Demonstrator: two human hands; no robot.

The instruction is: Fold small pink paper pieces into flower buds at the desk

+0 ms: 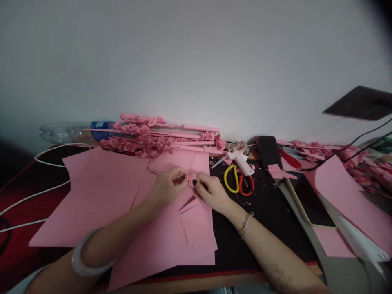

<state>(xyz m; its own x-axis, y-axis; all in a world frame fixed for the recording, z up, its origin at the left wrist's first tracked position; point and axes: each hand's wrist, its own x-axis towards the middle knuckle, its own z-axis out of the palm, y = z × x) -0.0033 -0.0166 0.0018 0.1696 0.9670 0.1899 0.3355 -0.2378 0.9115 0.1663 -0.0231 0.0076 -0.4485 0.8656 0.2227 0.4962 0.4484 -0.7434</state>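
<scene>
A small folded piece of pink paper (191,179) is held between my two hands, above a layer of pink sheets. My left hand (169,184) pinches its left side with thumb and forefinger. From the right, my right hand (211,191) grips the same piece, a dark-nailed thumb pressed on its front. Just below lie folded pink paper squares (196,222). Large pink sheets (104,188) spread out to the left and underneath. Part of the small piece is covered by my fingertips.
Pink paper flowers (147,143) on stems lie along the wall beside a clear plastic bottle (70,132). To the right are a white glue gun (240,160), scissors with yellow and red handles (232,179), a dark phone (268,150) and a tablet-like device (312,202). White cables (36,191) run at the left.
</scene>
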